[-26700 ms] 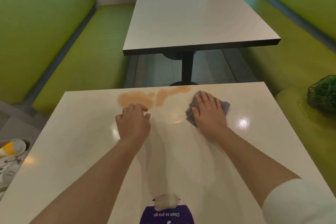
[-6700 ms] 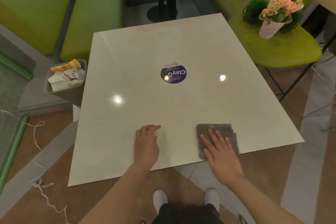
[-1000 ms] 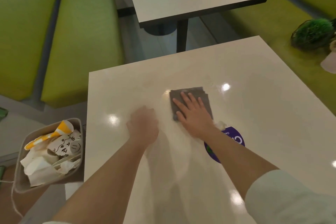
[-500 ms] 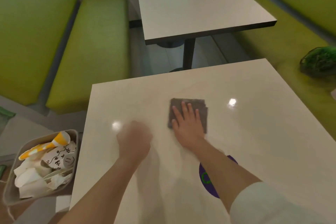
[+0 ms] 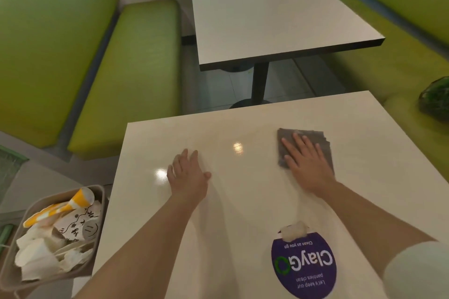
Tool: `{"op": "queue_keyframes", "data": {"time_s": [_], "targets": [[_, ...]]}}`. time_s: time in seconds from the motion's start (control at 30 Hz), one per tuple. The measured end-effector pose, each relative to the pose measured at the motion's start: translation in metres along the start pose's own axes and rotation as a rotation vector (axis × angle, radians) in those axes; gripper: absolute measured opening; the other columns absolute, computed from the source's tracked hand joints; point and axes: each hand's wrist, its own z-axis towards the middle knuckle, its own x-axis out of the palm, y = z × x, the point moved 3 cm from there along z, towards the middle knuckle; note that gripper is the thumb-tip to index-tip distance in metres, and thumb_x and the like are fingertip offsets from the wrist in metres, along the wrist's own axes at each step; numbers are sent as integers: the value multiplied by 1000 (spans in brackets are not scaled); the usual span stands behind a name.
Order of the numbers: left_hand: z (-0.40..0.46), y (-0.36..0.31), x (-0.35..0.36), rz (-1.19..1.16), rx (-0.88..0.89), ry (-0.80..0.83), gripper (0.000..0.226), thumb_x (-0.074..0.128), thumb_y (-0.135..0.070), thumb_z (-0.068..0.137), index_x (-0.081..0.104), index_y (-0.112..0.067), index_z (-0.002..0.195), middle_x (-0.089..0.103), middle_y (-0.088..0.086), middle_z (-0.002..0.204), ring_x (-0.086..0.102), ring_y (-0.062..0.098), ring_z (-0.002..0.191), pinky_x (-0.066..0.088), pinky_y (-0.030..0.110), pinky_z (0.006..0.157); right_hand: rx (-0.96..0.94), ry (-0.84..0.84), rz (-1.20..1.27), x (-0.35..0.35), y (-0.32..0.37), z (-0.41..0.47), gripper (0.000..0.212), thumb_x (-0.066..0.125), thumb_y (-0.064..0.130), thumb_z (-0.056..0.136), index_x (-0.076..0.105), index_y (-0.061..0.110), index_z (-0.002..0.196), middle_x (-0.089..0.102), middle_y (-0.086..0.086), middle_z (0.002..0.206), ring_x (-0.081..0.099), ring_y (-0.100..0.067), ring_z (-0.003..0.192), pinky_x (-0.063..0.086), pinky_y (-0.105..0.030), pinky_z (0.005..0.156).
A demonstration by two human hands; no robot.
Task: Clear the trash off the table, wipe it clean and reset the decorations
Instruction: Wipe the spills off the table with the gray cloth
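While both hands lie flat, right hand [image 5: 308, 165] pressing cloth [image 5: 303, 145], left hand [image 5: 188, 175] seemingly on table [image 5: 243, 201]

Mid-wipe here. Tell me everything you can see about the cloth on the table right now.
The cloth is a grey-brown square of soft fabric, apparently folded, since layered edges show at its right side. It lies flat on the far right part of the pale glossy table, short of the far edge. The right hand rests on it with fingers straight and spread, covering its near half. The left hand lies flat on the table, well apart from it. No stains show on it.
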Motion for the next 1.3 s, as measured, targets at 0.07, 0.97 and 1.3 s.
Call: {"op": "queue_keyframes", "data": {"time_s": [0.07,0.97,1.3], "targets": [[9,-2,0,10,-10,108,68,46,-41,99,9,-25,154,0,2,162,-2,23,149,5,42,118,53,-14,7,-1,4,6,53,16,44,104,0,40,154,-12,6,163,-13,-15,150,-10,-40,120],[29,-16,-5,-7,-173,216,61,53,-32,93,21,-30,144,14,-2,146,12,21,136,22,34,102,-6,-35,28,2,110,85,55,18,43,103,6,33,156,-6,-3,164,-8,-22,151,-10,-46,120],[33,-13,-14,-9,-184,244,70,62,-42,88,22,-30,144,20,1,138,20,24,128,25,35,89,-245,-29,20,6,114,105,50,17,37,106,11,33,156,0,5,164,-4,-17,151,-4,-42,122]]}}
